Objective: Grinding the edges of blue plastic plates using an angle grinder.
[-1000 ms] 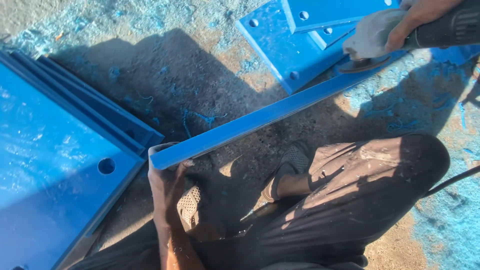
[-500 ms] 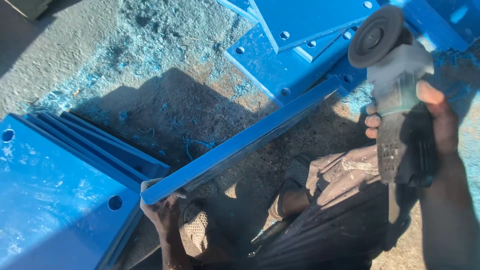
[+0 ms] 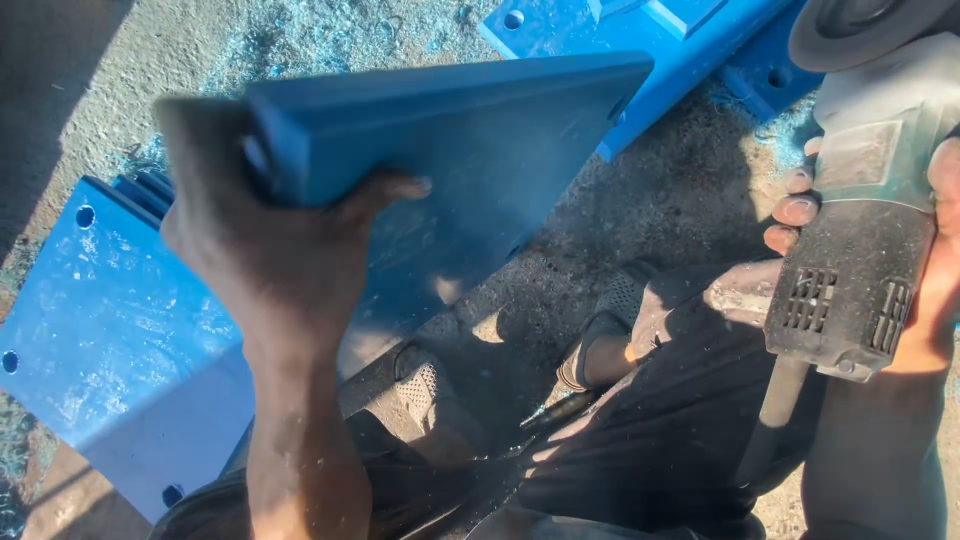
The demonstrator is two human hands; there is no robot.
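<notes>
Across the upper middle of the frame runs a long blue metal bar (image 3: pixel 470 150), lifted off the ground at its near end by the left hand (image 3: pixel 270 250), which is clamped on that end with the thumb lying over the bar's broad face and the fingers hidden behind it. The bar's long axis goes from the hand at left centre up and away to the upper right, where its far end points toward the stacked blue plates (image 3: pixel 640 30) at the top edge and seems to rest near them; the broad face is tipped toward the camera. At the right edge the right hand (image 3: pixel 930 250) is wrapped tight on the body of a grey angle grinder (image 3: pixel 860 240), held upright with its dark disc (image 3: pixel 860 30) in the upper right corner, near the bar's far end but apart from it. So the left hand is on the bar, the right is just beside its far half. Lower left lies a flat blue plate with holes (image 3: pixel 110 330) on the gritty ground (image 3: pixel 690 200). Dark trousers (image 3: pixel 680 440) and a sandalled foot (image 3: pixel 600 340) fill the lower middle.
</notes>
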